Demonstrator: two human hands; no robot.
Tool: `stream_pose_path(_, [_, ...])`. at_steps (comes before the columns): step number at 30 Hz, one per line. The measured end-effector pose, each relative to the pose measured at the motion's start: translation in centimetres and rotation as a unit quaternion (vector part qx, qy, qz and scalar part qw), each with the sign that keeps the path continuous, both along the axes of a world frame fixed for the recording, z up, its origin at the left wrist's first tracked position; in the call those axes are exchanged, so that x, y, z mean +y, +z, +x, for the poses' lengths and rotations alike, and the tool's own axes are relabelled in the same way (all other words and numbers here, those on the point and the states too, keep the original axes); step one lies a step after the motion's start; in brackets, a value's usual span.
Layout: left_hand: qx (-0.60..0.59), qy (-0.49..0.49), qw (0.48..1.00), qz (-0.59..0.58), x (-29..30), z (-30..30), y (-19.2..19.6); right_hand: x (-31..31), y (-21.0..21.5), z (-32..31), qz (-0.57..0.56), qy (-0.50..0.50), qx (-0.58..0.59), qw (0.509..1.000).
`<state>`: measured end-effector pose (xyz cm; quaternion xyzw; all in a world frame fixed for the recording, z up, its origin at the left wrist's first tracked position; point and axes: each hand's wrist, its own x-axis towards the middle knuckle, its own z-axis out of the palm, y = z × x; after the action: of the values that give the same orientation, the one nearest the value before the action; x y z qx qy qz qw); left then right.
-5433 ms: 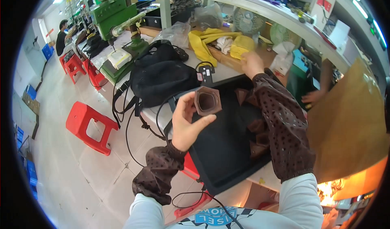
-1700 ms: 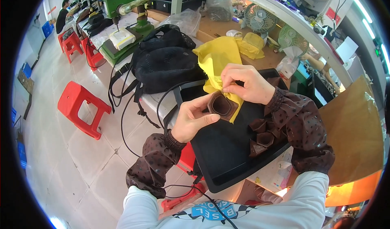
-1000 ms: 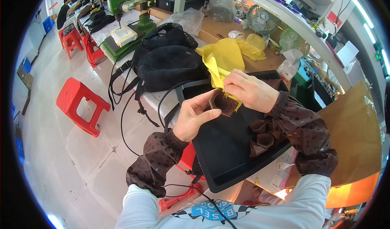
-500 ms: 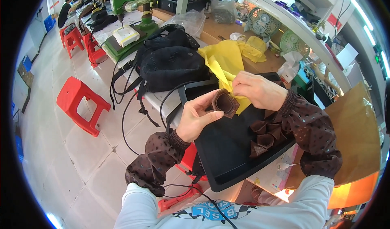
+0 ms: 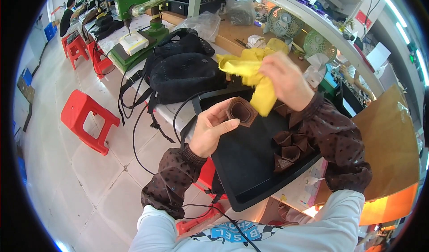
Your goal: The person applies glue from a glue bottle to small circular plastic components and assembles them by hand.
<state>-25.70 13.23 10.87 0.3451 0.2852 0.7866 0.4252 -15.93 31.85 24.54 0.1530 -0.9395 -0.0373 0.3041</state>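
Note:
My left hand (image 5: pixel 211 127) is closed around a brown, angular cup-like piece (image 5: pixel 247 122), thumb on its near side and its open mouth turned up toward me. To the right of it, my right hand (image 5: pixel 286 80) grips a yellow cloth (image 5: pixel 264 97), with a flap hanging just beside the piece; the hand is slightly blurred. Both hands are above a black tray (image 5: pixel 243 187). In the tray's right part lie several similar brown pieces (image 5: pixel 290 152), some partly hidden by my right sleeve.
A black backpack (image 5: pixel 185 77) rests on the table beyond the tray. Behind it stands a green drill press (image 5: pixel 136 1). Two small fans (image 5: pixel 286 23) are at the back right. A red stool (image 5: pixel 89 122) stands on the floor at left. Cardboard (image 5: pixel 380 140) leans at right.
My right hand has lifted and pulled the yellow cloth away from the brown piece's rim, up and to the right. My left hand still holds the piece, shifted slightly left.

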Motion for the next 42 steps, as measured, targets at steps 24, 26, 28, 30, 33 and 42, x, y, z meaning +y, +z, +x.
stream_pose_path(24, [-0.010,0.012,0.998,0.066,-1.2,-0.2,-0.2,15.1,-12.2,-12.4,-0.064,-0.415,0.015,0.908])
stream_pose_path(26, [0.011,0.002,0.998,0.059,-0.8,-0.1,0.0,14.6,-11.2,-10.7,-0.065,-0.416,0.014,0.907])
stream_pose_path(28, [0.054,-0.011,0.996,0.063,0.1,0.3,0.5,15.5,-9.4,-7.9,-0.130,-0.434,-0.029,0.891])
stream_pose_path(30, [0.077,0.004,0.996,0.048,-0.3,0.0,0.1,10.4,-6.4,-6.2,-0.106,-0.422,0.039,0.900])
stream_pose_path(33, [0.087,0.009,0.996,0.026,-0.8,0.6,0.8,4.0,-2.9,-1.4,-0.181,-0.317,0.160,0.917])
stream_pose_path(42, [0.114,-0.080,0.988,-0.068,-6.8,7.5,3.4,-20.4,-6.0,21.2,-0.288,-0.269,0.184,0.900])
